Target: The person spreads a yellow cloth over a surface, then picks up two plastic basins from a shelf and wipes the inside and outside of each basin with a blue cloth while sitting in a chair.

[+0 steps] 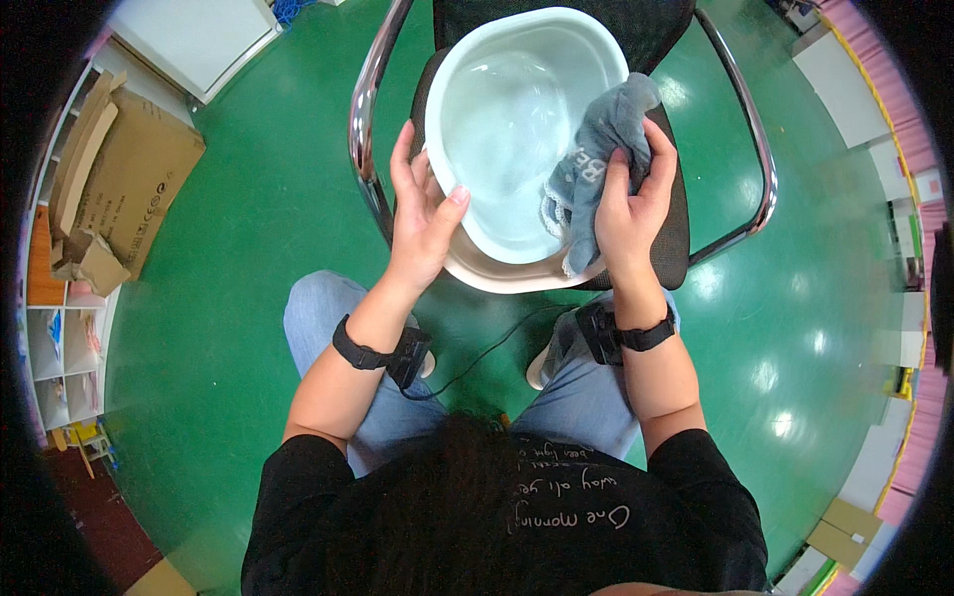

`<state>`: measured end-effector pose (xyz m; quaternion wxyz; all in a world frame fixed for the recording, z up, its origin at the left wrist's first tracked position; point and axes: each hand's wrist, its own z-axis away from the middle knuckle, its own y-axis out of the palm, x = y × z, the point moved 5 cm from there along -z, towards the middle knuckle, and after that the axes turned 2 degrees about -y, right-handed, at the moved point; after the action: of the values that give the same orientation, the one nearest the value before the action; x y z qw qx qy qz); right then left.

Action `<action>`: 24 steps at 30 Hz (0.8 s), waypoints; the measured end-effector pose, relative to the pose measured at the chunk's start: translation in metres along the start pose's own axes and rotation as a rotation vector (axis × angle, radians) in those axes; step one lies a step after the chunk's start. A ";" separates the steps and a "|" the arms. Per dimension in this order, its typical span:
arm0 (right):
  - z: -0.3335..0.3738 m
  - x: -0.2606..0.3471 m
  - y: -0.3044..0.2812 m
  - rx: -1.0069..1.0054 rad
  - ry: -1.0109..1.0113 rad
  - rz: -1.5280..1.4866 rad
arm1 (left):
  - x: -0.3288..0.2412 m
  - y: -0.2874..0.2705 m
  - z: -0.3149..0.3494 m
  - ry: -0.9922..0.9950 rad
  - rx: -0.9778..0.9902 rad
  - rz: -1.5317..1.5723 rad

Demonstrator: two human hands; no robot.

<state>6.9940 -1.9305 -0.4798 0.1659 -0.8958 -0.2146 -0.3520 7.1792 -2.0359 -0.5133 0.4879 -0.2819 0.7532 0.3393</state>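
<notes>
A pale blue plastic basin rests on the seat of a black chair, with a cream-pink basin showing beneath its near rim. Whether there is water inside cannot be told. My left hand grips the near left rim, thumb on top and fingers outside. On the right side, my right hand is closed on a grey-blue towel with white lettering and a lace-like edge. The towel drapes over the right rim, partly inside the basin, its lower end hanging toward me.
The chair has curved chrome armrests on both sides. Far left, an opened cardboard box sits by white shelving. A white cabinet stands behind. Below my wrists a black cable runs between my knees.
</notes>
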 end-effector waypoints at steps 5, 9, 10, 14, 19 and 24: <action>-0.001 0.013 -0.007 -0.102 -0.283 0.207 | 0.000 0.000 0.000 0.014 0.005 -0.043; -0.006 0.016 0.010 0.175 -0.248 0.293 | -0.007 0.003 0.002 0.060 0.045 -0.087; -0.005 0.013 0.015 0.240 -0.186 0.303 | -0.008 0.005 0.002 0.078 0.070 -0.101; 0.007 -0.002 0.025 0.414 -0.072 0.386 | -0.006 0.005 0.003 0.087 0.052 -0.095; 0.010 0.002 0.029 0.492 -0.108 0.462 | -0.006 0.004 0.005 0.120 0.049 -0.079; 0.013 0.005 0.033 0.514 -0.139 0.466 | -0.005 0.003 0.006 0.111 0.039 -0.075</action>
<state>7.0213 -1.9509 -0.4901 0.4469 -0.8715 -0.0967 -0.1773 7.1821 -2.0295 -0.5096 0.4632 -0.3189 0.7744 0.2899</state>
